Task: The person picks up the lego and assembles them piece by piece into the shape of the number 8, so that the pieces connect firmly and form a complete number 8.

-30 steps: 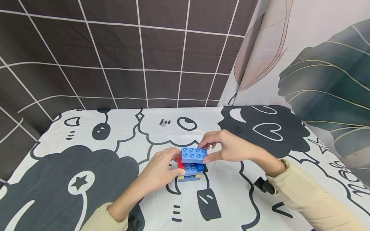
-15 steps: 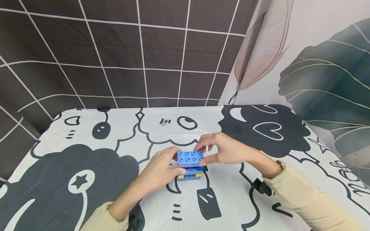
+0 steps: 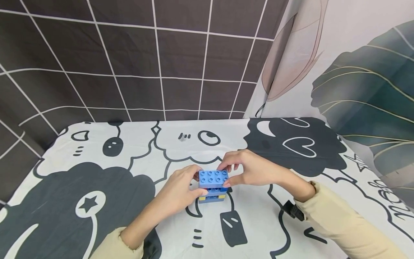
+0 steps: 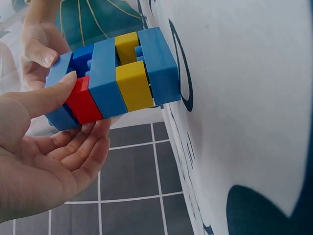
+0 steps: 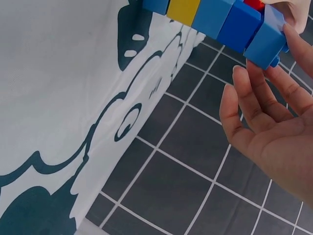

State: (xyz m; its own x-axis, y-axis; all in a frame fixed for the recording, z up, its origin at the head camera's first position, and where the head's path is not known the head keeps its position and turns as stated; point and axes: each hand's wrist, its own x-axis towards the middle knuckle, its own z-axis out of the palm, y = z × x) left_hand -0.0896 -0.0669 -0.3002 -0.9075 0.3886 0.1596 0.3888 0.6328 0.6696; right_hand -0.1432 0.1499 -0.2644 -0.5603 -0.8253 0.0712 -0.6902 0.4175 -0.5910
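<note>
A stack of toy building bricks stands on the cloth. Its bottom blue brick carries two yellow bricks, then a middle blue brick. Above that are a red brick on the left and a dark blue brick on the right. A light blue top brick lies over these two, with a narrow gap visible in the right wrist view. My right hand pinches its right end between thumb and fingers. My left hand grips the stack's left side, thumb across the red brick.
A white cloth with dark cartoon drawings covers the table. A dark gridded curtain hangs behind it, and a leaf-patterned curtain hangs at the right. A black device sits at my right sleeve.
The right hand has brought the light blue top brick down and slightly left, over the red and dark blue bricks. The left hand has stayed nearly still. Little differs in the last half second.
</note>
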